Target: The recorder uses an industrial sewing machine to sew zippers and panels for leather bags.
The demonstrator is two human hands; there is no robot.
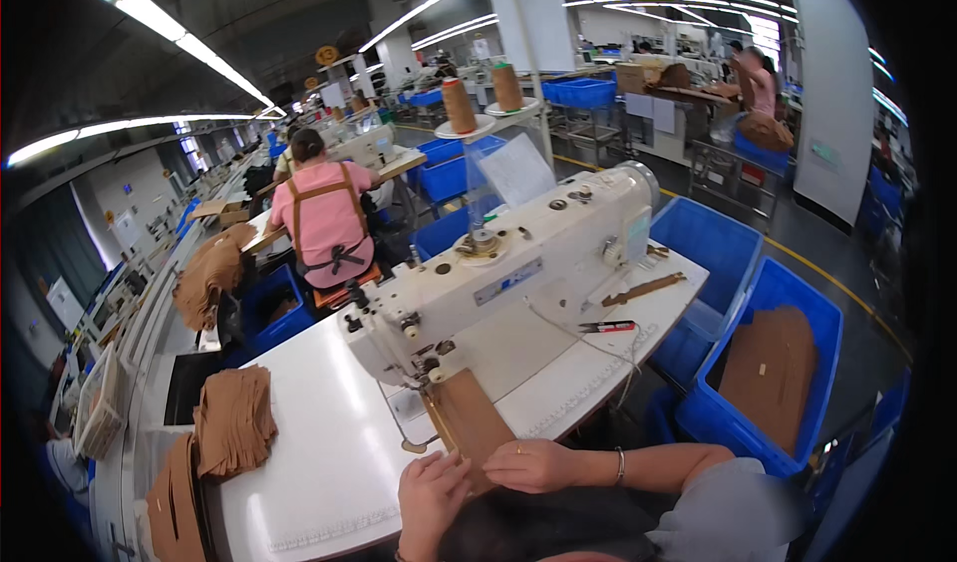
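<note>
1. Currently, the brown panel [467, 415] is set at the sewing machine [523, 238]; its stitching is judged unfinished.
2. Its near end is pinched by the right-hand grip [533, 465]; closure of the left-hand grip [434, 494] cannot be told.
3. Stacked pieces [235, 422] on the bench [329, 432] are presumably left unsewn.

And here's the left hand [434, 490] at the near end of the brown panel [471, 411], right hand [530, 465] just beside, sewing machine [518, 263] beyond both, brown stack [235, 418] well left.

Bright strip lights [150, 12], a white pillar [832, 94], dark floor [847, 258] with yellow line [835, 284].
</note>
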